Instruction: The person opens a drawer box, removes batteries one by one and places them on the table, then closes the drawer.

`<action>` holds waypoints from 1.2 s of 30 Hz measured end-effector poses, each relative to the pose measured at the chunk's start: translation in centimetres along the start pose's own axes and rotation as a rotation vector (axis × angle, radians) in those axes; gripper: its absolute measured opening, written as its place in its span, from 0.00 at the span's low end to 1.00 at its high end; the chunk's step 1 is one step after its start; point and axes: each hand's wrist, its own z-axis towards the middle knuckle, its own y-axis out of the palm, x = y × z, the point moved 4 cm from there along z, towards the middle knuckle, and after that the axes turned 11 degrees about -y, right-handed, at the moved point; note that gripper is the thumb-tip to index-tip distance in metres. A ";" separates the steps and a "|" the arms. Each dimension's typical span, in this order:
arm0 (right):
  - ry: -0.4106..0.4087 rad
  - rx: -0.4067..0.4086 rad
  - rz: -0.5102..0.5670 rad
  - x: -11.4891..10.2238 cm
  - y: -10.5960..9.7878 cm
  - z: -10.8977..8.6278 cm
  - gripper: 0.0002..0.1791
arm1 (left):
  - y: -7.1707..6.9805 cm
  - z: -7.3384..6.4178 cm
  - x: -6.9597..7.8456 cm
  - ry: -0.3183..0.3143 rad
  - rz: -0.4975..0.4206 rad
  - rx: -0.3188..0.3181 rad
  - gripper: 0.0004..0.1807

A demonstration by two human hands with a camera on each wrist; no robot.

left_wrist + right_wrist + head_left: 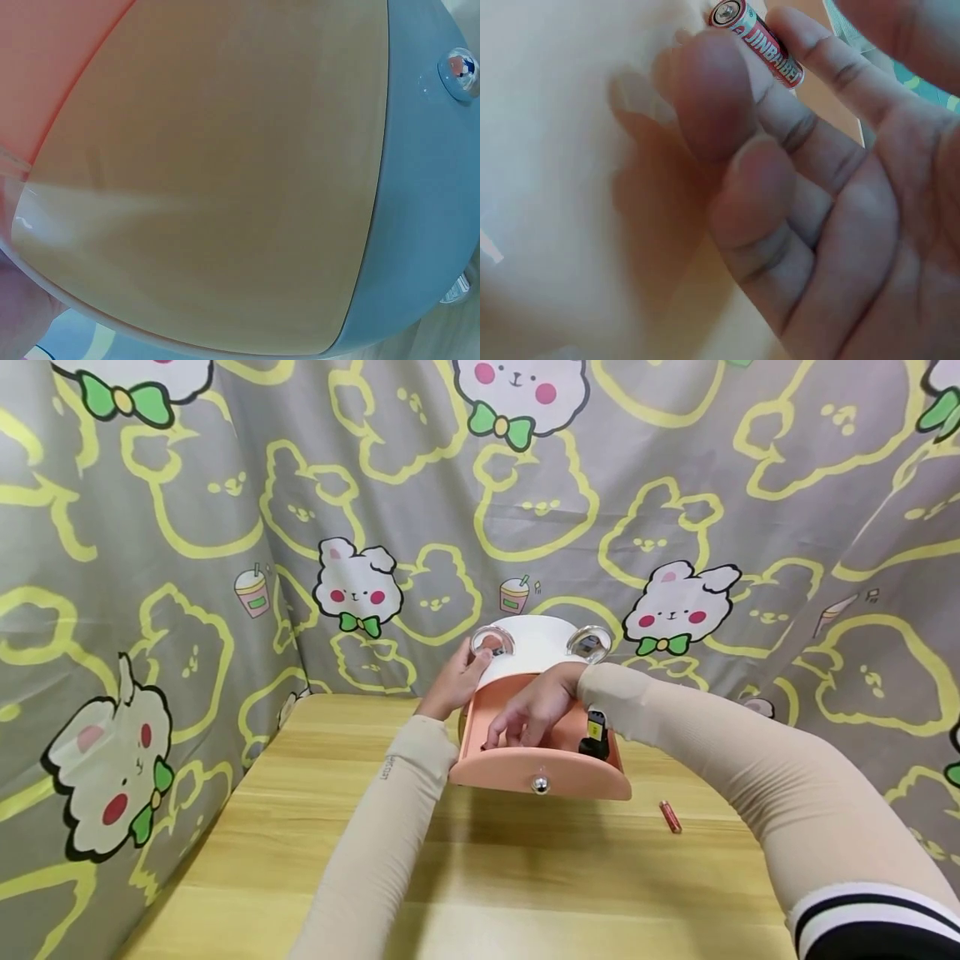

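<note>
A small storage box with a white top and two clear round eyes stands on the table, its pink drawer pulled out towards me. My left hand holds the box at its left eye, thumb across the front; its other fingers are partly hidden. Inside the drawer is my right hand, fingers bent loosely downward near the left front corner. The right wrist view shows a red battery beside its index and middle fingers, with the thumb apart from it. A black object with a yellow label sits on the drawer's right side.
Another red battery lies on the wooden table, right of the drawer. A silver knob sticks out from the drawer front. Grey patterned curtains hang behind and at both sides.
</note>
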 end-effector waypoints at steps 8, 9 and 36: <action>0.024 0.075 -0.050 0.0 -0.2 -0.1 0.19 | 0.2 0.0 0.0 -0.010 -0.016 0.011 0.20; 0.031 0.087 -0.053 0.0 -0.2 -0.1 0.19 | 0.2 0.0 0.0 -0.013 -0.013 0.011 0.20; 0.200 0.423 -0.461 0.7 -1.3 -0.4 0.13 | 0.2 0.3 -0.1 0.000 -0.018 -0.004 0.18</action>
